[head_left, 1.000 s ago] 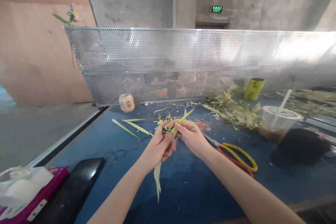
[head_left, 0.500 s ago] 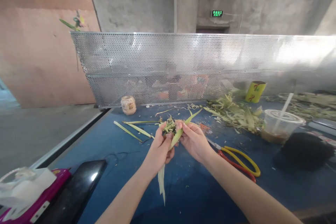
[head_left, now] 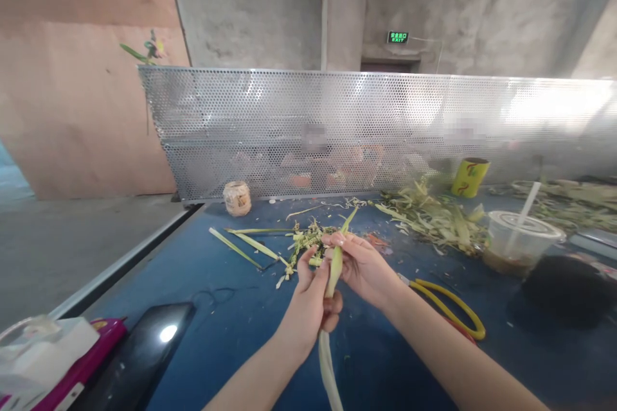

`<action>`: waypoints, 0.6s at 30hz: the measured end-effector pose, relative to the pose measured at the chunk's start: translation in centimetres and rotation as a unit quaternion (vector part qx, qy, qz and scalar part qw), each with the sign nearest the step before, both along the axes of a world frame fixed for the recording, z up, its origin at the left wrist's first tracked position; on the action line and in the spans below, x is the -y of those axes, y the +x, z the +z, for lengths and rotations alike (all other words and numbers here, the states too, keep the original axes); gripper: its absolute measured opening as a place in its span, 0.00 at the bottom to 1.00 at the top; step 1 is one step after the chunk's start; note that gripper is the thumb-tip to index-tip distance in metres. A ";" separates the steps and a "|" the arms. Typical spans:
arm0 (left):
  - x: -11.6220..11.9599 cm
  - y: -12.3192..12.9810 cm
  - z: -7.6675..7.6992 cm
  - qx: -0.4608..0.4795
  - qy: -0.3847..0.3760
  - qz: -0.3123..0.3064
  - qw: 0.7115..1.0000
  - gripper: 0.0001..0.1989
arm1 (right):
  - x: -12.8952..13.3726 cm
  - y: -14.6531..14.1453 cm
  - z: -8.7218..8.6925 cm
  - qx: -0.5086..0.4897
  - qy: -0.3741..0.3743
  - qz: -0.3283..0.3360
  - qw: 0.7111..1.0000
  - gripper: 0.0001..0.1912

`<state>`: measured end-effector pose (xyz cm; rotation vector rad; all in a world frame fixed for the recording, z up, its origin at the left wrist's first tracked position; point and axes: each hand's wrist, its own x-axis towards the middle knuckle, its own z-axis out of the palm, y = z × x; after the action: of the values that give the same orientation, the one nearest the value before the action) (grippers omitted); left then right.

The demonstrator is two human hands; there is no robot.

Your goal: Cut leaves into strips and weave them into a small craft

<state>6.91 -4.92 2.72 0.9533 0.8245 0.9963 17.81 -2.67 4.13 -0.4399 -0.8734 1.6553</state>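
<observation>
Between my two hands, over the blue table, runs a pale green leaf strip (head_left: 336, 270), like corn husk. My left hand (head_left: 315, 298) is closed on its lower part, and a whitish tail hangs below toward the table's front. My right hand (head_left: 359, 266) pinches the strip higher up, its narrow tip pointing away from me. Just beyond the fingers lies a heap of green plant scraps (head_left: 308, 237), partly hidden by the hands. Scissors with yellow and red handles (head_left: 453, 302) rest beside my right forearm, their blades mostly covered.
A twine roll (head_left: 237, 198) and loose stalks (head_left: 236, 248) lie left. A husk pile (head_left: 434, 218), yellow tube (head_left: 470, 177), lidded cup with straw (head_left: 518, 241) and dark fuzzy object (head_left: 569, 292) are right. A phone (head_left: 144, 347) sits front left. A perforated metal screen (head_left: 270, 115) borders the back.
Both hands have come nearer and slightly right with the strip, which now stands more upright. More of the scrap heap shows, and the right forearm covers more of the scissors.
</observation>
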 end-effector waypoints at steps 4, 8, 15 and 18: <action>-1.7 0.0 -1.9 -0.066 0.005 0.018 0.998 0.27 | -1.5 0.1 -1.6 0.050 -0.038 0.015 0.998 0.11; -3.1 -1.0 -2.3 -0.105 0.163 0.075 0.978 0.35 | -2.3 0.3 -2.4 0.063 -0.054 0.001 0.997 0.11; -4.2 -2.7 -1.6 -0.247 0.302 0.094 0.916 0.21 | -2.0 0.3 -2.0 0.088 -0.038 -0.006 0.995 0.13; -4.3 -2.9 -1.1 -0.242 0.297 0.079 0.920 0.19 | -1.9 0.3 -1.9 0.096 -0.034 -0.002 0.995 0.15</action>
<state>4.00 -0.64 1.58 1.7248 1.0422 1.2008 18.10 -0.72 2.24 -0.6565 -0.9568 1.6617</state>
